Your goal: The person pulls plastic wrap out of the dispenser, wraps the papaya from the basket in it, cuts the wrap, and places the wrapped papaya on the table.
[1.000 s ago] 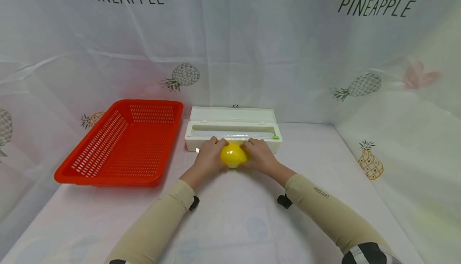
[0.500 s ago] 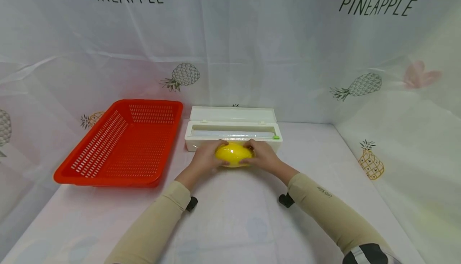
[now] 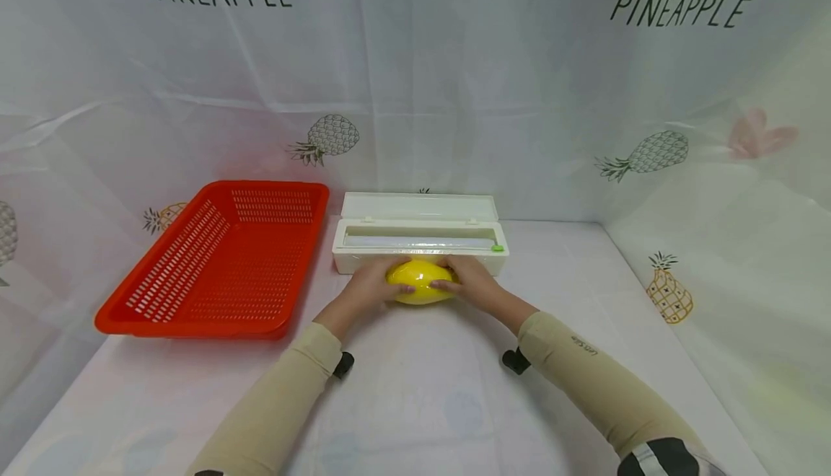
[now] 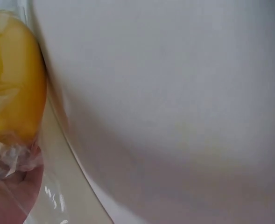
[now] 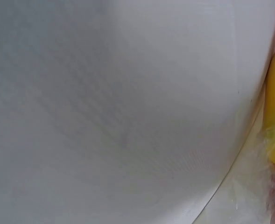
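Observation:
A glossy yellow oval fruit (image 3: 419,281) lies sideways between both hands, just in front of a white cling film dispenser (image 3: 422,209). My left hand (image 3: 371,285) grips its left end, and my right hand (image 3: 479,283) grips its right end. Both thumbs lie over the near side; the other fingers are largely hidden behind the fruit. Clear cling film (image 4: 20,158) wraps round it and bunches over the fingers in the left wrist view. A small dark green stem spot marks one end of the yellow fruit (image 5: 273,102) in the right wrist view.
The dispenser's lid is raised, with a film roll (image 3: 415,241) inside and a green slider (image 3: 497,248) on its right front edge. To the left stands a red slotted basket (image 3: 195,326). A pineapple-printed white cloth (image 3: 454,86) hangs behind the white-covered table (image 3: 415,404).
The fruit has turned from a rounder view to a long sideways oval. Both hands have shifted round its ends, the left slightly leftward, and the thumbs now lie over its near side.

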A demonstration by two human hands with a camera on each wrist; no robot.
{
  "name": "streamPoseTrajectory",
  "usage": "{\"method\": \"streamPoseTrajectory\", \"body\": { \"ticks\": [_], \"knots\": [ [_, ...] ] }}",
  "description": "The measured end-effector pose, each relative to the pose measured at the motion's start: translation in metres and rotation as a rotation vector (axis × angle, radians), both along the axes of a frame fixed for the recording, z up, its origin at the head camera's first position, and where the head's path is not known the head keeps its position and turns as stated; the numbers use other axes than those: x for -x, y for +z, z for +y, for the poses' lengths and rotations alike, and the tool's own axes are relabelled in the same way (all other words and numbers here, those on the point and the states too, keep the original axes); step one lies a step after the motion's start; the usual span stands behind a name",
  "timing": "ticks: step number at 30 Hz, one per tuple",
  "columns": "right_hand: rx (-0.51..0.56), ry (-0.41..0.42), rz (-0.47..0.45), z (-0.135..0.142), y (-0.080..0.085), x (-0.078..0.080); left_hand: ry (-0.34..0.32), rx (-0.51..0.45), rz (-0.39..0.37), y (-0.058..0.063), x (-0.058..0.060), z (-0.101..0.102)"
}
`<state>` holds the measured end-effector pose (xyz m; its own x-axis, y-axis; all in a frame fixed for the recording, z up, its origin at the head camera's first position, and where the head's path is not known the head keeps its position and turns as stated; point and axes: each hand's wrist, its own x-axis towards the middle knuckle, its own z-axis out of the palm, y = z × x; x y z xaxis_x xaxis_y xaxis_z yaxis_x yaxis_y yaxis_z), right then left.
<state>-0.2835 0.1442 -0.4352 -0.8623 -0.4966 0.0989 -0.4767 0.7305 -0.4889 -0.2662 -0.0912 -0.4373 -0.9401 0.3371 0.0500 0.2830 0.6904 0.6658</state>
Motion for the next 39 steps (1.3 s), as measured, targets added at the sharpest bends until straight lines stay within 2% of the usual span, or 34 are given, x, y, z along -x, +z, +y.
{"method": "streamPoseTrajectory", "body": {
  "ticks": [7, 10, 13, 16, 18, 23, 27, 32, 36, 39],
  "knots": [
    [0.037, 0.074, -0.011, 0.013, -0.001, -0.001, 0.01, -0.055, -0.061, 0.002, 0.004, -0.001],
    [0.062, 0.082, 0.034, 0.022, 0.0, -0.003, 0.012, -0.06, -0.075, 0.004, 0.003, -0.002],
    [0.098, 0.05, 0.116, 0.027, 0.003, -0.007, 0.026, -0.062, -0.098, 0.007, 0.002, -0.004],
    [0.122, 0.029, 0.176, 0.025, 0.006, -0.012, 0.042, -0.054, -0.119, 0.009, 0.002, -0.005],
    [0.118, 0.051, 0.209, 0.021, 0.006, -0.016, 0.048, -0.054, -0.128, 0.009, 0.003, -0.005],
    [0.049, 0.119, 0.257, 0.012, 0.003, -0.021, 0.016, -0.059, -0.108, 0.005, 0.005, -0.003],
    [0.0, 0.11, 0.272, 0.011, -0.001, -0.02, -0.012, -0.044, -0.086, 0.0, 0.007, -0.002],
    [-0.002, 0.135, 0.301, 0.01, -0.001, -0.019, 0.021, -0.033, -0.081, -0.003, 0.006, -0.002],
    [-0.003, 0.157, 0.314, 0.008, 0.001, -0.018, 0.056, -0.008, -0.074, 0.001, 0.002, -0.004],
    [-0.001, 0.162, 0.33, 0.007, 0.002, -0.017, 0.069, 0.065, -0.012, 0.008, -0.003, -0.005]
  ]
}}
